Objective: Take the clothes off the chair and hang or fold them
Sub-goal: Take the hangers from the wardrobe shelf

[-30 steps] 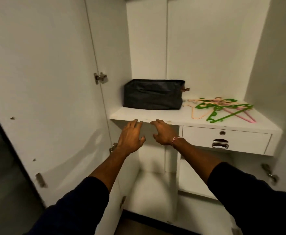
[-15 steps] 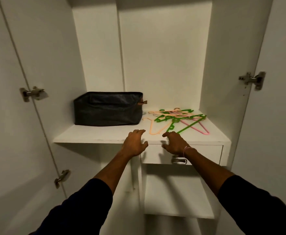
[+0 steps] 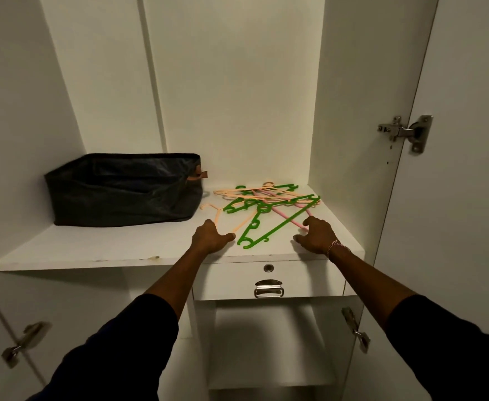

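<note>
both hands (image 3: 211, 237) (image 3: 317, 235) have moved onto the shelf (image 3: 92, 250), seemingly flanking hangers (image 3: 263, 209).

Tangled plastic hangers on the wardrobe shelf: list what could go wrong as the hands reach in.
The green, peach and pink plastic hangers lie interlocked, so lifting one may drag others off the white shelf. The left hand and right hand sit near the front edge, where a snagged hanger could fall.

1 head-worn wide-angle view faces forward and down, close on the white wardrobe shelf (image 3: 92, 250) at 12 o'clock.
</note>
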A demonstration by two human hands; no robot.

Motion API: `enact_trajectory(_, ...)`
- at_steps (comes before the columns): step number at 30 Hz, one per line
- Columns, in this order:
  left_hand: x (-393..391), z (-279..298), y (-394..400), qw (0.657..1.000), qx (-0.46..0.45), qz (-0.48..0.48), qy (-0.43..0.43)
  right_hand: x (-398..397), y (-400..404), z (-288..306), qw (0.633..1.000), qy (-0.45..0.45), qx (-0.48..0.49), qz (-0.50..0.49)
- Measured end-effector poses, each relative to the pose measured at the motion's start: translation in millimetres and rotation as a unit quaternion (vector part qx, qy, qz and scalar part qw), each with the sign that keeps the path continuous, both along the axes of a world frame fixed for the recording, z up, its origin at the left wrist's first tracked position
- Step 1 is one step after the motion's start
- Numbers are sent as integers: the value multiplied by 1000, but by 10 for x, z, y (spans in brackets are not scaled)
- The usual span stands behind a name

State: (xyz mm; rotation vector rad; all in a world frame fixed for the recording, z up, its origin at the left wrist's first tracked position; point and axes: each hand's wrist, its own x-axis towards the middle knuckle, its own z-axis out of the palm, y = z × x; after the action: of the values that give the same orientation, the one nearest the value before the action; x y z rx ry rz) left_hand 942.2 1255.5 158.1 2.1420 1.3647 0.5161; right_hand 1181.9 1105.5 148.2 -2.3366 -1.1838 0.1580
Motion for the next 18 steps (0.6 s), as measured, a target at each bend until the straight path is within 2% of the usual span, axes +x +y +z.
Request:
enact_trajectory(6, 265, -14, 448, 993, -74, 66, -65, 303, 324, -17, 995, 40, -8, -94)
enact_trajectory(11, 601, 65, 820, 966, -188, 79, -155, 564, 637, -19, 990, 74, -3, -122)
enact_trajectory(14, 778, 91, 978, 956, -240, 80, -149, 670, 838, -41, 990, 82, -23, -115)
enact_trajectory(18, 969, 67, 1157, 951, -249, 82, -162, 665, 1043, -93, 990, 76, -28, -114)
